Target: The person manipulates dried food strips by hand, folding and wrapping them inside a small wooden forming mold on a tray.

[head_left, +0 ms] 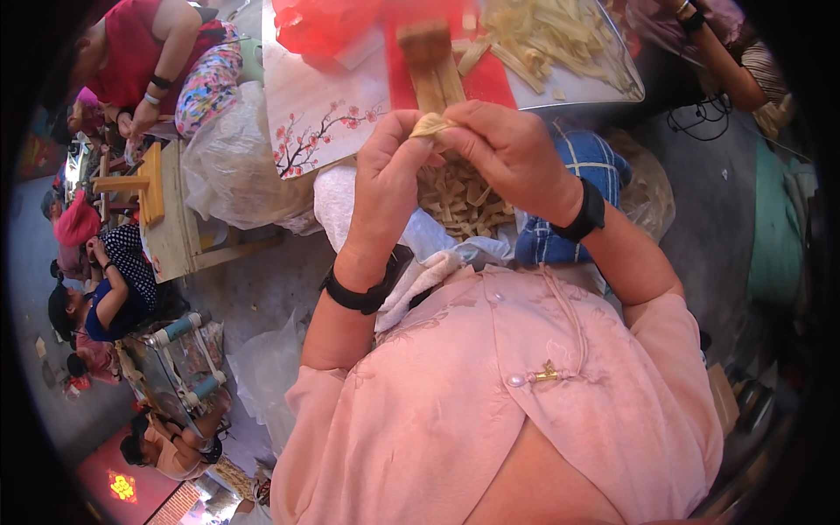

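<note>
Between the fingertips of both hands is a small bundle of pale yellow plant strips (432, 125), bent or folded over at the top. My left hand (394, 154) pinches it from the left, thumb and forefinger on it. From the right, my right hand (505, 147) grips the same bundle with thumb and forefinger. Just beyond the hands a wooden tool with a block-shaped head (426, 49) lies on a red sheet (400, 82). Below the hands, many short folded pale pieces (469, 203) fill a cloth-lined place at the lap.
Loose pale strips (545, 39) lie on a metal-edged tray (590, 102) at the upper right. A red plastic bag (321, 26) rests on the blossom-printed board (295, 85). Blue checked cloth (584, 157) is beside my right hand. Several people sit at the left; another person's arm (728, 65) shows upper right.
</note>
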Demonstrator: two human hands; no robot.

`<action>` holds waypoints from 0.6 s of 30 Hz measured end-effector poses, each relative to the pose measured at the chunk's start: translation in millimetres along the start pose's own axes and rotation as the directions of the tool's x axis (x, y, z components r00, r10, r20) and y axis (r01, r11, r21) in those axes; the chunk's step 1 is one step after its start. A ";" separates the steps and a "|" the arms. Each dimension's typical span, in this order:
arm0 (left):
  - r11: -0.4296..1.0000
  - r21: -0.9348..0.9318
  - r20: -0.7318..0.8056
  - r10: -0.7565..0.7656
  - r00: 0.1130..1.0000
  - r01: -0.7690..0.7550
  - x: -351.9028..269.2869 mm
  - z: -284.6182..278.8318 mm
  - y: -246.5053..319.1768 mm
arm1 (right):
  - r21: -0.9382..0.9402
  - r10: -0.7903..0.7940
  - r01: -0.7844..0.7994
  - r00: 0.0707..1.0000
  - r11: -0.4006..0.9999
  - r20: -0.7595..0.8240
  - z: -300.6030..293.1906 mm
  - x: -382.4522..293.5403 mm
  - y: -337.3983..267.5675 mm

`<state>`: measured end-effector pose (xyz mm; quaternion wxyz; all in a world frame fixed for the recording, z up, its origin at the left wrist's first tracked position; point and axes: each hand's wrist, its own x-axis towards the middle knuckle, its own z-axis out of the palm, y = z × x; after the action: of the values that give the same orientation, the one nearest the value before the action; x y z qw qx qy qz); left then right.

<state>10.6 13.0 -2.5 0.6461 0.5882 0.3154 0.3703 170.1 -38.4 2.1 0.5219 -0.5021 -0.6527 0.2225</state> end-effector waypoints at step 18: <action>0.826 0.423 -0.067 0.438 0.897 -0.372 14.9 4.7 -16.6 | 0.560 0.507 -0.579 0.808 0.593 0.299 -5.1 6.2 26.2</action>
<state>24.2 22.6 -18.1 0.3908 0.7291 0.3032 0.4731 186.1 -23.7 -14.6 0.5289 -0.4603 -0.3825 0.6017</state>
